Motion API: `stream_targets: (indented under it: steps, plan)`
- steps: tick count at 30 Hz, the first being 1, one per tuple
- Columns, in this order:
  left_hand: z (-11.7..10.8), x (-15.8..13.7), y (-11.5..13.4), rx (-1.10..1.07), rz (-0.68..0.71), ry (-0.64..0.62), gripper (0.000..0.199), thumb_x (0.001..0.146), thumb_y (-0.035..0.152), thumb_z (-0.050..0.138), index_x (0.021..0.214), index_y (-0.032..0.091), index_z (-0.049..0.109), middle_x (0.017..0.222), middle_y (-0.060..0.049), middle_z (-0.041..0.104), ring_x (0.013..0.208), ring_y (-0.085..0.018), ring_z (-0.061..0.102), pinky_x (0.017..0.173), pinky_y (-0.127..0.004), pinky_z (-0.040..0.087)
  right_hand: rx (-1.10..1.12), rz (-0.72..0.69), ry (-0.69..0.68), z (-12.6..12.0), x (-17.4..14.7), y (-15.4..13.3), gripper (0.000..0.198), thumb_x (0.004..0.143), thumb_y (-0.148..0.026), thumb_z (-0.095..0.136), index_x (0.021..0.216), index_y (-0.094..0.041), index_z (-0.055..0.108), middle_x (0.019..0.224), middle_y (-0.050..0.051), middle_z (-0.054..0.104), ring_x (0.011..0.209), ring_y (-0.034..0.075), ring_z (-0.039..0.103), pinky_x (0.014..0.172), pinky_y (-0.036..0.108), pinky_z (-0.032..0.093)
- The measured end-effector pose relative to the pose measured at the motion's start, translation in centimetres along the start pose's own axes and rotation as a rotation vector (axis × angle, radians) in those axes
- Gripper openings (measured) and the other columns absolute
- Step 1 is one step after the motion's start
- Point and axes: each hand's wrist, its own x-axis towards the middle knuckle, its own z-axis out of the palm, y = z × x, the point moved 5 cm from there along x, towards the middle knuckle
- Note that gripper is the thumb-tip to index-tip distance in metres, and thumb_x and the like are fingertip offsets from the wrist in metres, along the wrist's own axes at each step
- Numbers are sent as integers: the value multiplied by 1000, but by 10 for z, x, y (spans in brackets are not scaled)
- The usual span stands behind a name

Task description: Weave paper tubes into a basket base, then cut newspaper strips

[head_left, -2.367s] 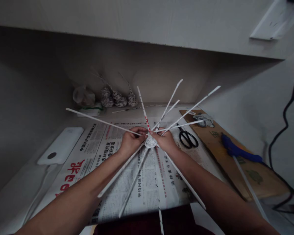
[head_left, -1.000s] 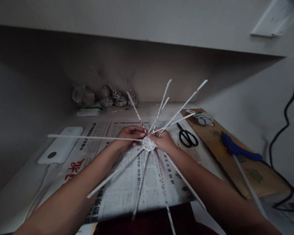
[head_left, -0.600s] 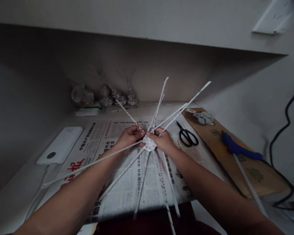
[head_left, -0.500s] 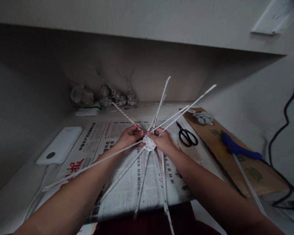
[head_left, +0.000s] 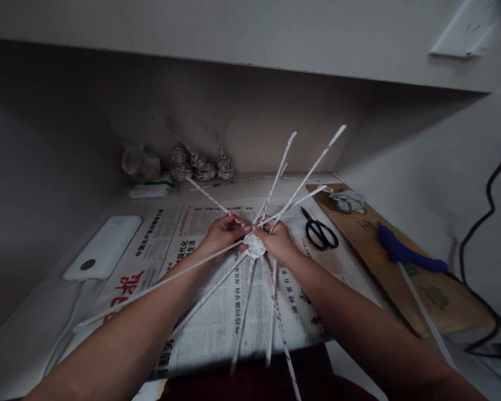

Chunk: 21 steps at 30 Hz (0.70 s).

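Between my two hands is a small round weave of rolled newspaper [head_left: 255, 245], with several long paper strips fanning out from it in all directions. My left hand [head_left: 223, 236] pinches its left edge, thumb and fingers closed, where a strip with a red patch [head_left: 211, 197] passes up and left. At the upper right edge, my right hand [head_left: 278, 238] is closed on the weave, its thumb pressed near the strip bases. Strips [head_left: 317, 161] rise past its fingers to the upper right. Others hang down toward my lap, and a pale one crosses my left forearm.
Newspaper sheets [head_left: 217, 312] cover the table. Black scissors [head_left: 320, 233] lie to the right, beside cardboard [head_left: 401, 278] bearing a blue glue gun [head_left: 411, 253] and a crumpled wad [head_left: 347, 201]. A white power bank [head_left: 102, 248] is at left. Woven gourd shapes [head_left: 200, 166] stand behind, under a low shelf [head_left: 250, 39].
One upper-right strip has swung up and left, standing steeper. A lower strip has shifted left, apart from its neighbour. Both hands keep nearly the same place and grip.
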Motion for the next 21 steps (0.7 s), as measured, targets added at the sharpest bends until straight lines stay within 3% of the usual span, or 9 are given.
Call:
stream_targets:
  steps: [7, 13, 21]
  plan:
    - [2, -2, 2, -8, 3, -14, 51, 41, 30, 96, 69, 16, 55, 56, 7, 50, 52, -8, 48, 45, -23, 55, 3, 27, 20, 0, -2, 0, 24, 70, -42, 68, 72, -21, 57, 59, -4, 56, 55, 13, 49, 56, 27, 41]
    - [-3, 3, -4, 21, -44, -13, 48, 36, 22, 96, 69, 13, 62, 66, 1, 62, 60, -12, 59, 50, -25, 56, 7, 47, -6, 1, -3, -1, 30, 66, -45, 75, 69, -20, 60, 57, -4, 57, 54, 13, 49, 53, 26, 38]
    - [-6, 3, -3, 11, -35, 49, 49, 32, 24, 96, 63, 13, 61, 59, 2, 59, 55, -11, 56, 49, -25, 55, 93, 83, -15, 1, -1, -4, 34, 60, -46, 80, 72, -19, 64, 63, -2, 63, 56, 14, 54, 55, 27, 42]
